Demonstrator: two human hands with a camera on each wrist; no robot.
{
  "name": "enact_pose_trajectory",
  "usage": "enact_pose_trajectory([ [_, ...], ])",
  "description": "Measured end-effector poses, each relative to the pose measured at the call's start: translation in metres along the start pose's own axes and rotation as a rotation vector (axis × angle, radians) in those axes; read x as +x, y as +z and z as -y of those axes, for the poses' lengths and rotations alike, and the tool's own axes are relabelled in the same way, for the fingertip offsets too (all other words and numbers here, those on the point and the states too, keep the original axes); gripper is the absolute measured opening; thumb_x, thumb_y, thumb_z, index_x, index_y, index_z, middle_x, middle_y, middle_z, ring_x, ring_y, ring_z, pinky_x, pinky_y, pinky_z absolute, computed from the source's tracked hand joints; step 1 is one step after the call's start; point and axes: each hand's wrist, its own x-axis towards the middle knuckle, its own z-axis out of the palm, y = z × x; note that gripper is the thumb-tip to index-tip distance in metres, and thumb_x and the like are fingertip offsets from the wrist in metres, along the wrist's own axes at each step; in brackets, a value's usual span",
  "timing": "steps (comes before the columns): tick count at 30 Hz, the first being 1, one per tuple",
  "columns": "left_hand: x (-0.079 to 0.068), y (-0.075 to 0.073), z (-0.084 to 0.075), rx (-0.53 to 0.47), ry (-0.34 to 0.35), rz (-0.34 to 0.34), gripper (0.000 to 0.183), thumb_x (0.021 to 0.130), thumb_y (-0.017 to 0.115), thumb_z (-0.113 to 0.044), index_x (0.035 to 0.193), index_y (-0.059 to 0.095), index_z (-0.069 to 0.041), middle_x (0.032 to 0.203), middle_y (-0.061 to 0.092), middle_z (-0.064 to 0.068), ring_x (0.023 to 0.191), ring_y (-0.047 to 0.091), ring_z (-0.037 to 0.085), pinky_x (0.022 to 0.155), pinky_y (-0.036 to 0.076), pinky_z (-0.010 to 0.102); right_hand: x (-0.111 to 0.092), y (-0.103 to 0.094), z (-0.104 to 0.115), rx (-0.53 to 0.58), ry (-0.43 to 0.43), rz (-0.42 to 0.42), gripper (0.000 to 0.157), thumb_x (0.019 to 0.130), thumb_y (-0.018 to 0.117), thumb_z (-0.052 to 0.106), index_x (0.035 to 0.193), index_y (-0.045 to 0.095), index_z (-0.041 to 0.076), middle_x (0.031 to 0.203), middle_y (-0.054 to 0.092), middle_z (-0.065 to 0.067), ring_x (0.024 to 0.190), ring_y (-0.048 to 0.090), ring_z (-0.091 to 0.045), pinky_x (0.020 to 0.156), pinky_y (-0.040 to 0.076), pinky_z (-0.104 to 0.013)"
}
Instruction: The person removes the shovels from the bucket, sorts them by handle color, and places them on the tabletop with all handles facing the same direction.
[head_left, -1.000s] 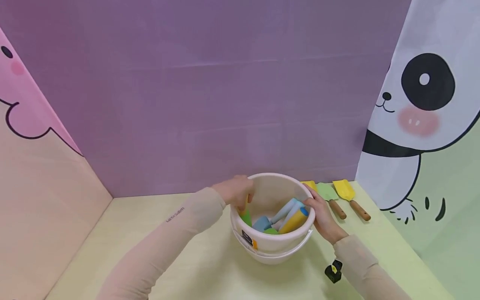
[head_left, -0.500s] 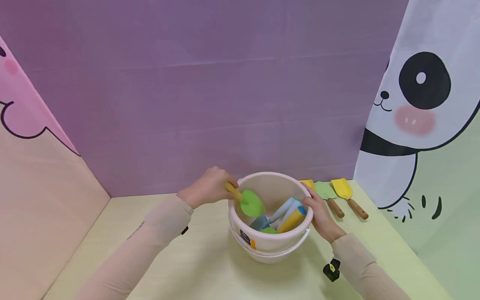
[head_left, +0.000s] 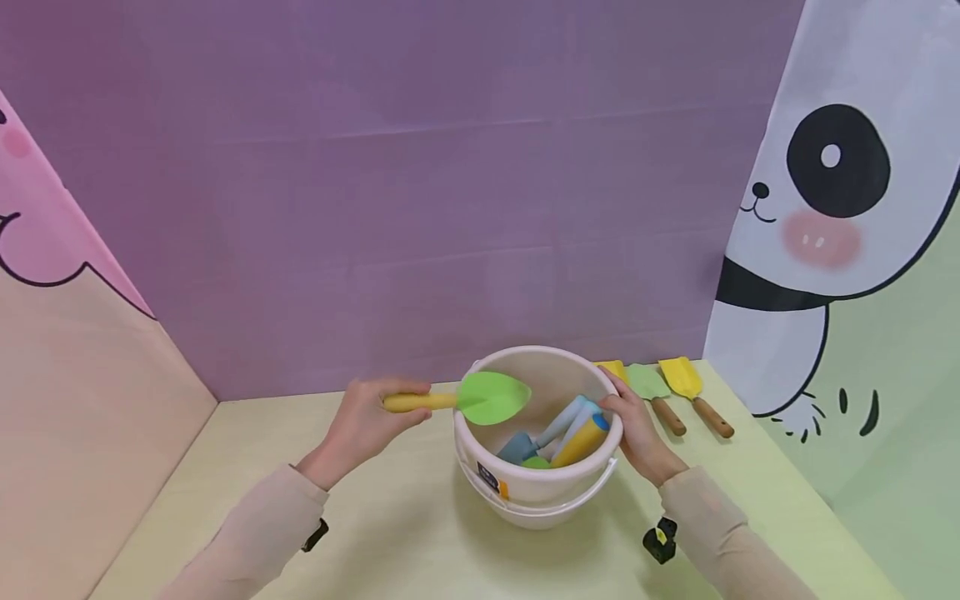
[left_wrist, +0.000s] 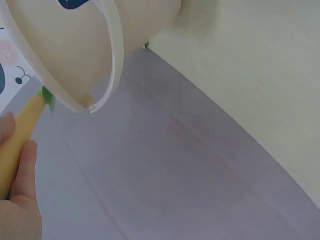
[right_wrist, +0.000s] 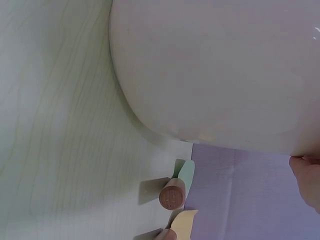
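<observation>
My left hand [head_left: 363,425] grips the yellow handle of a green-bladed hand trowel [head_left: 491,398], its blade lying level over the left rim of a pale pink bucket [head_left: 555,490]. In the left wrist view, thumb and fingers wrap the trowel's handle [left_wrist: 21,132]. At the bucket's right side, my right hand [head_left: 641,437] holds the rim, thumb on top and fingers outside. Inside the bucket lie a blue blade [head_left: 516,448], light blue handles [head_left: 564,419], a yellow handle with a blue end [head_left: 579,443] and a green piece [head_left: 536,462]. The bucket's white carrying handle [head_left: 558,510] hangs down in front.
Right of the bucket on the pale table [head_left: 360,542], a green shovel [head_left: 648,382] and a yellow shovel [head_left: 682,379] lie with wooden handles toward me. Another yellow blade [head_left: 613,370] is partly hidden behind the bucket. A purple wall [head_left: 405,208] rises behind.
My left hand has come up out of the bucket and moved left, drawing the green trowel with it and turning it level. The right hand keeps its hold on the rim.
</observation>
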Motion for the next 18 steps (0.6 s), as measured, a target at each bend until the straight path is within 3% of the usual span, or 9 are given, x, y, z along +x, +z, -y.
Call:
enact_pose_trajectory([
  [4,-0.009,0.001,0.003,-0.027,-0.005,-0.059,0.028,0.068,0.079,-0.008,0.095,0.074,-0.009,0.094,0.071,0.004,0.079,0.063,0.014,0.06,0.049,0.021,0.001,0.0,0.001,0.01,0.006,0.004,0.062,0.087,0.034,0.002,0.147,0.018,0.009,0.151,0.017,-0.009,0.13,0.023,-0.026,0.107,0.02,-0.038],
  [10,-0.026,-0.005,0.01,-0.107,-0.095,-0.154,0.031,0.068,0.079,-0.013,0.099,0.073,-0.011,0.098,0.071,0.003,0.077,0.062,0.005,0.056,0.049,0.021,0.001,0.0,0.002,0.014,0.002,-0.009,0.062,0.087,0.033,0.001,0.146,0.018,0.008,0.151,0.017,-0.011,0.129,0.023,-0.026,0.107,0.02,-0.038],
  [15,-0.046,-0.017,0.018,-0.152,-0.165,-0.306,0.033,0.068,0.079,-0.011,0.1,0.072,-0.009,0.098,0.07,-0.001,0.076,0.062,-0.002,0.057,0.05,0.018,0.001,0.002,0.001,0.021,0.006,-0.003,0.062,0.087,0.034,0.001,0.147,0.018,0.007,0.151,0.016,-0.012,0.13,0.023,-0.026,0.108,0.02,-0.039],
  [18,-0.056,-0.025,0.025,-0.169,-0.16,-0.424,0.033,0.067,0.079,-0.005,0.099,0.072,-0.004,0.097,0.071,-0.004,0.077,0.062,-0.003,0.059,0.049,0.014,0.001,0.001,0.001,0.014,0.008,-0.013,0.062,0.087,0.034,0.002,0.146,0.019,0.008,0.151,0.017,-0.011,0.129,0.024,-0.026,0.108,0.02,-0.039],
])
